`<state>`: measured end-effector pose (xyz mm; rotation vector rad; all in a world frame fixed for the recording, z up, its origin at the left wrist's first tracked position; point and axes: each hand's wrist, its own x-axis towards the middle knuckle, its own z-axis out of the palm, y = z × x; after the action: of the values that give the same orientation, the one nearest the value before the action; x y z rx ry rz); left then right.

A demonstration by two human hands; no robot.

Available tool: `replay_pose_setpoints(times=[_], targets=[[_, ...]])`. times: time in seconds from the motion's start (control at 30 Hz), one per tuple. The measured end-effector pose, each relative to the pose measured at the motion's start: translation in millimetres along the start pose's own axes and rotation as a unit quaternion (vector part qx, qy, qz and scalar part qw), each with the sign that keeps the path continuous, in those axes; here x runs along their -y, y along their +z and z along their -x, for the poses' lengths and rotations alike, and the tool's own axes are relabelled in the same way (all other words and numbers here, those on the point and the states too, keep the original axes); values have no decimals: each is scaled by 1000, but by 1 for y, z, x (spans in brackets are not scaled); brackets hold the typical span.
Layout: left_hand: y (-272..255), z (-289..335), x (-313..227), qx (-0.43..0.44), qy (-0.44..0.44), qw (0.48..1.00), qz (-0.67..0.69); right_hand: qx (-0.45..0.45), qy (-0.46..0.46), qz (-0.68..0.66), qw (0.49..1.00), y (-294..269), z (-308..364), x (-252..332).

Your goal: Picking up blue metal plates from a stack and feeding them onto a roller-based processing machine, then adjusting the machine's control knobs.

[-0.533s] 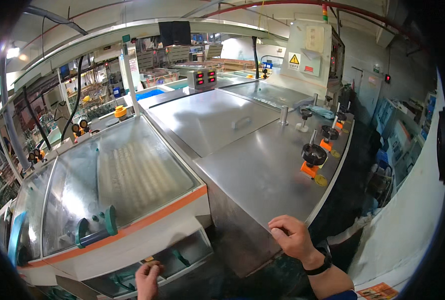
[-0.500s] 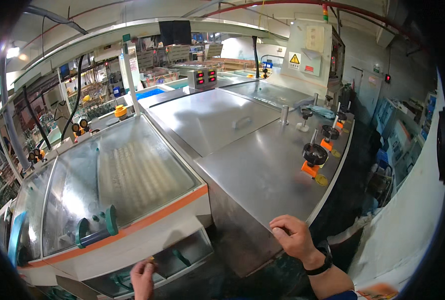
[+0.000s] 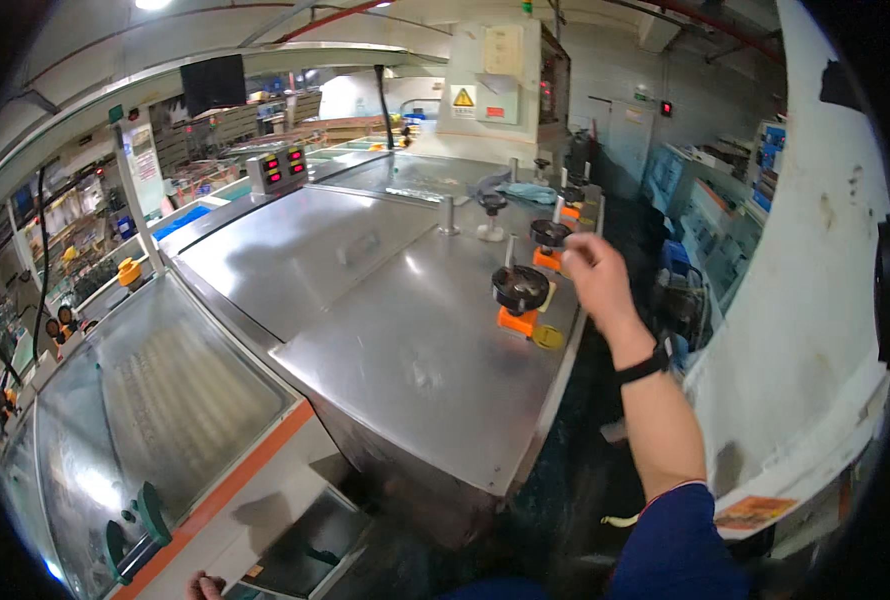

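Observation:
My right hand (image 3: 599, 278) reaches over the far right edge of a steel machine cover (image 3: 395, 345). Its fingers are loosely bent, with nothing visible in them. Just left of the fingertips is a black handwheel (image 3: 549, 232) on an orange base; the hand appears apart from it. A nearer black handwheel (image 3: 521, 288) stands on another orange block (image 3: 517, 321), beside a round yellow tag (image 3: 547, 337). At the lower edge, only the curled fingers of my left hand (image 3: 204, 586) show, near a dark-windowed lower panel (image 3: 300, 545); what they hold, if anything, is hidden.
A glass-lidded machine section (image 3: 170, 390) with a green-ended handle (image 3: 137, 540) lies left. A display box (image 3: 277, 170) and a blue cloth (image 3: 527, 192) rest farther back. Along the right runs a pale wall (image 3: 795, 330), with dark floor (image 3: 605, 450) between.
The view has swung right and moved nearer the handwheels. My right arm has stretched forward from the cover's near corner to the handwheels. My left hand has dropped mostly out of view.

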<state>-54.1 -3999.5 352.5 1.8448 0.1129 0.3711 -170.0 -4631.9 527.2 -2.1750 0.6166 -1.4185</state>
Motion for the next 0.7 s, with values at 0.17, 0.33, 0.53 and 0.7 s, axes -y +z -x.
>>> replay_pose_setpoints(times=[0.17,0.33,0.53,0.7], targets=[[64,41,-23,32,27,998,43,-11,70,137,988,1,-122,-143],[148,84,-70,-5,5,997,81,75,77,36,994,42,-203,-207],[258,119,-146,-10,-7,989,151,266,188,-349,878,42,-228,-215],[294,138,-175,-5,-4,987,159,186,172,-411,876,15,-168,-185]])
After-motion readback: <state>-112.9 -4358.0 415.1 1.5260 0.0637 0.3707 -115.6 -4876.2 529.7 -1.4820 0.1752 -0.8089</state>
